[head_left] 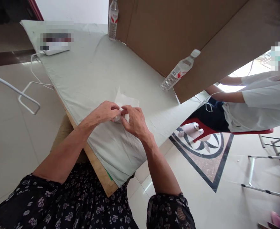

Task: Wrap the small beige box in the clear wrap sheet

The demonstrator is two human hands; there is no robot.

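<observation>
Both hands meet over a thin white sheet, like tissue paper (130, 101), on the cloth-covered table near its front corner. My left hand (106, 112) is closed with the fingertips pinching the sheet's near part. Opposite it, my right hand (134, 121) curls its thumb and fingers onto the same part, almost touching the left fingertips. The sheet looks folded or bunched between the fingers, while its far edge stands up a little beyond them. Whether something small lies inside the fold is hidden by the fingers.
A clear water bottle (180, 70) leans against a large cardboard panel (159, 35); a second bottle (113, 22) stands at the back. A white device (56, 49), partly blurred, lies at the far left with a cable. A person in a white shirt (266, 95) sits at right.
</observation>
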